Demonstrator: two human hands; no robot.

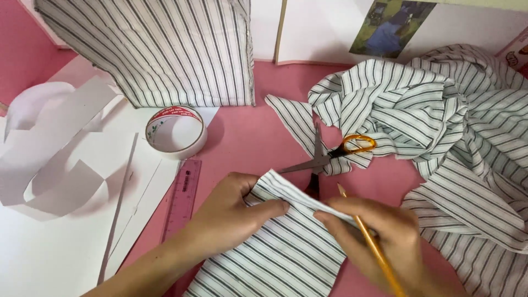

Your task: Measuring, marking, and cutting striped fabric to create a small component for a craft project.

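striped white-and-grey cloth piece (280, 253) lies flat on the pink tabletop (247, 137), near the bottom of the view, with its top edge folded over. left hand (231, 212) rests on that fold, thumb and fingers pressed together on the cloth edge, pinching the folded strip. right hand (374, 234) pinches the same fold at its right end with the fingertips, and a yellow wooden pencil (368, 239) is tucked slanting through those fingers, its tip pointing up and to the left.

just above the fold lie open scissors with orange and black handles (324, 157), their blades spread on the pink surface, one handle resting on the crumpled heap of striped fabric (440, 121) that fills the right side. a translucent purple plastic ruler (184, 195) lies just left of the left hand, along the edge of large white paper sheets (60, 220). a roll of clear tape with a red-and-white inner ring (176, 131) stands on the paper above the ruler. curved white paper cut-outs (49, 148) lie further left. behind the tape stands a box-like shape covered in the same striped fabric (159, 49).
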